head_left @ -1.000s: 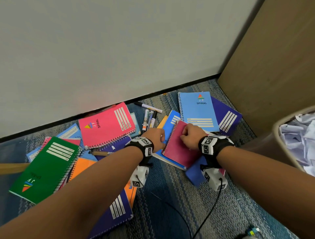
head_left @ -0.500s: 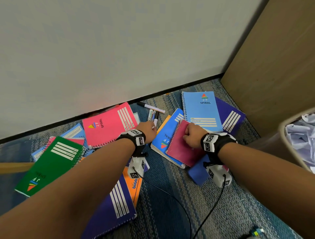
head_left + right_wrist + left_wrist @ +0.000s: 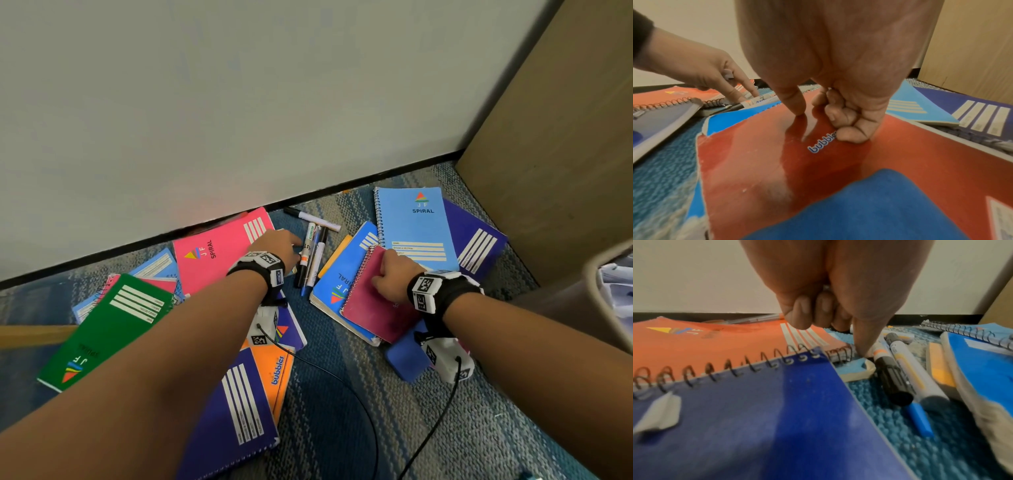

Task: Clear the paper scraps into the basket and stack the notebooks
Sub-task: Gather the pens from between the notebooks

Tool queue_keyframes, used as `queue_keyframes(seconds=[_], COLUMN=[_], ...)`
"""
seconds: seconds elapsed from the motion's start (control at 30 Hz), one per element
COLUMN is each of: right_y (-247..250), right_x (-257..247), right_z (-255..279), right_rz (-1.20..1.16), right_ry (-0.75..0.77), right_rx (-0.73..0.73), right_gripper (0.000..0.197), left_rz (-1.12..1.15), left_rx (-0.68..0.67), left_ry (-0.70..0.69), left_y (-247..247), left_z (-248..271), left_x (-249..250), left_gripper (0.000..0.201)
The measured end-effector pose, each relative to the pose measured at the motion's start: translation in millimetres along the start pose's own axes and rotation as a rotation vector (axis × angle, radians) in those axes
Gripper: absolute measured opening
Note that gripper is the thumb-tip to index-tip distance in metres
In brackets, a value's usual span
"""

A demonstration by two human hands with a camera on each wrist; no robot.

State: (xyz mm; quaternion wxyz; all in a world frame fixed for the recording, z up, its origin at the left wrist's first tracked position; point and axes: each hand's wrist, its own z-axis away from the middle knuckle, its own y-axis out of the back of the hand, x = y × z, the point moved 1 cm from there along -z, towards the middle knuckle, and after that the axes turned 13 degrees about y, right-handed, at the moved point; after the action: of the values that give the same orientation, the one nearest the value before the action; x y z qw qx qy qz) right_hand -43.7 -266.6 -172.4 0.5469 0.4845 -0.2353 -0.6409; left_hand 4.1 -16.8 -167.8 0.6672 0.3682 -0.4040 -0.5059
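Note:
Several notebooks lie scattered on the carpet. My right hand is a fist and rests on a maroon notebook, with one digit pressing its cover. That notebook lies on a blue one. My left hand is over the edge of a pink notebook. Three of its fingers are curled and one digit touches the end of a marker. A basket at the right edge holds crumpled paper. A small white scrap lies on a dark blue notebook.
More markers lie between the two piles. Light blue, purple, green, orange and another purple notebook lie around. A wall stands behind and a wooden cabinet at the right. Cables cross the carpet.
My left hand has left the blue and maroon notebooks and moved left and away to the markers. My right hand has stayed on the maroon notebook.

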Motion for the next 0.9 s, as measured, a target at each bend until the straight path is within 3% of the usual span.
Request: queue_keyframes(seconds=[0.17,0.33,0.6,0.73,0.9], right_y=[-2.9,-3.8,-3.4,-1.5,-0.3], right_x=[4.2,3.5,4.2,4.1,0.5], right_z=[-2.4,-2.4,-2.7,-2.4,-3.4], right_rz=[0.016,0.043,0.038,0.018,0.089], right_ry=[0.011,0.031,0.024,0.013,0.021], right_rx=[-0.001,0.021,-0.015,-0.032,-0.025], right_gripper=[0.037,0.041,0.041,0.037,0.034], left_rz=[0.030,0.025,0.074,0.146,0.052], left_rx=[-0.009,-0.029,-0.059,0.016,-0.082], left_ry=[-0.063,-0.017,0.078,0.072,-0.009], left_y=[-8.8,-8.4,-2.9,2.3,0.1], left_z=[-2.3,-7.3,-8.4,2.0,8.5], left_x=[11.7,19.5,7.7,-5.2,-3.9], left_gripper=[0.035,0.010,0.020,0.020,0.030])
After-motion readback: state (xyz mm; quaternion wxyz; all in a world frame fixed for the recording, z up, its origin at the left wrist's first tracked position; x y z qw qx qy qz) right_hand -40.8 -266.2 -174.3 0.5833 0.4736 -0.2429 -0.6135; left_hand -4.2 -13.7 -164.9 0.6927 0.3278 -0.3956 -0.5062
